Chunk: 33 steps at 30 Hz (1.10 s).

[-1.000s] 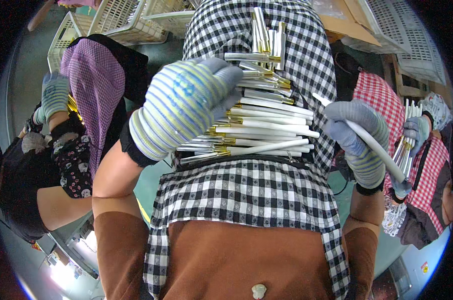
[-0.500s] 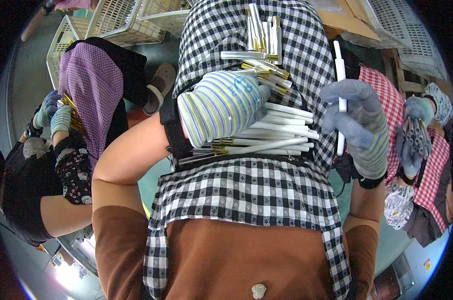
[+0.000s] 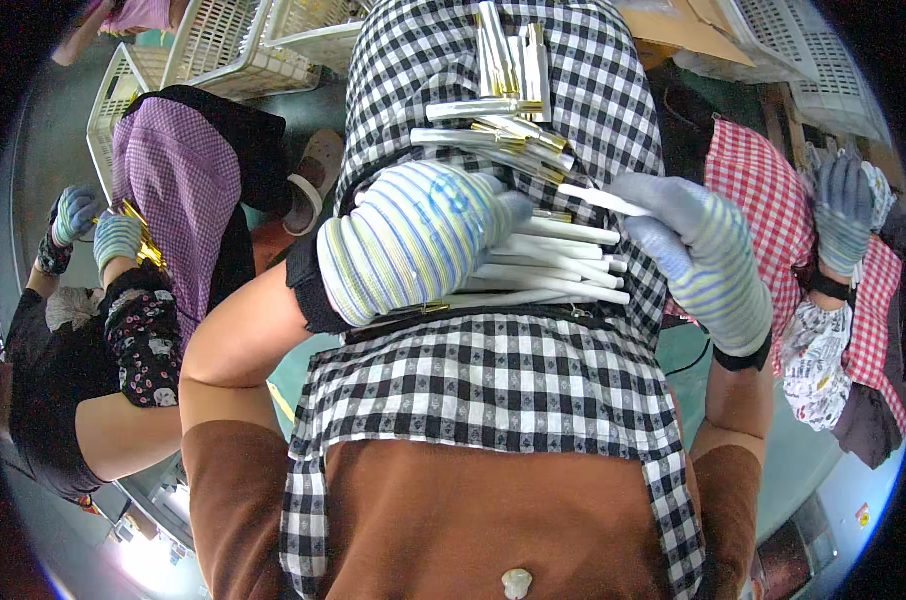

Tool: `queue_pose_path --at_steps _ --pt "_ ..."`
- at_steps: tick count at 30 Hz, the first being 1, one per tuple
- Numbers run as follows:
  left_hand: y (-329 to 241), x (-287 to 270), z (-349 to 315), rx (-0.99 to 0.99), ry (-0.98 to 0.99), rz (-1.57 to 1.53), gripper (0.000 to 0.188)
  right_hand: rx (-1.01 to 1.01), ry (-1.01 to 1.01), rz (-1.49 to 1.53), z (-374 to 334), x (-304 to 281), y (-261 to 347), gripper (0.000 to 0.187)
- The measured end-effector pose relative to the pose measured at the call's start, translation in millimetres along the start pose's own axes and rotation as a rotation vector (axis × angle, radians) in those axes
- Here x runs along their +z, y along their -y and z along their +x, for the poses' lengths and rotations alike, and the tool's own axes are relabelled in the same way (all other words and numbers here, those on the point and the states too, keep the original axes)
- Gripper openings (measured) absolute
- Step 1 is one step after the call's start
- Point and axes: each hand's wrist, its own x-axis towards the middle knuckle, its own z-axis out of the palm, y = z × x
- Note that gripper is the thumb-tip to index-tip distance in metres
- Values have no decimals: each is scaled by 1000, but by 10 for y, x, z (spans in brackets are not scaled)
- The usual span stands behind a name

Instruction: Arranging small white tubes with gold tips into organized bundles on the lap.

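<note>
My left hand [image 3: 413, 235], in a striped glove with grey fingertips, is curled closed over my lap. White sticks [image 3: 563, 265] stick out from beneath its fingers in a loose bundle. What lies inside that grip is hidden. My right hand [image 3: 708, 255], in a matching glove, pinches one white stick [image 3: 598, 198] between thumb and fingers. The stick lies nearly level, its free end pointing left at the pile of clear tubes [image 3: 473, 138] with gold ends. More such tubes [image 3: 498, 60] rest farther up my lap on the black-and-white checked apron [image 3: 393, 75].
Plastic crates [image 3: 218, 45] stand at the far left, and a grey crate [image 3: 773, 50] with a cardboard box [image 3: 688, 30] at the far right. At left, a co-worker's gloved hands [image 3: 118, 238] hold gold-coloured pieces. A second co-worker's gloved hand [image 3: 843, 200] is at right.
My right hand has tipped the white stick from upright to nearly level and brought it left. My left hand has shifted slightly left. The right co-worker's grey bundle is out of sight.
</note>
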Motion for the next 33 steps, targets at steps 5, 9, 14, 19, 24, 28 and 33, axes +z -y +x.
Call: queue_pose_path --at_steps 5,9,14,19,24,28,33 --pt "49 160 83 -21 -99 2 26 -51 -4 -122 2 153 -95 29" --pt "92 244 240 -38 57 150 25 -84 -78 -171 7 164 -112 32" --pt "104 164 309 13 2 46 28 -55 -51 -127 -2 84 -65 32" --pt "32 54 201 -18 16 -66 34 -25 -4 -113 -74 10 -102 30" --pt "19 15 148 -5 37 -204 31 -61 -31 -272 -146 -37 -211 30" --pt "45 29 105 -33 -38 -309 33 -55 -5 -308 -170 -89 -204 32" --pt "74 -13 -10 -9 -256 -320 26 -71 25 -335 -129 -156 -109 35"
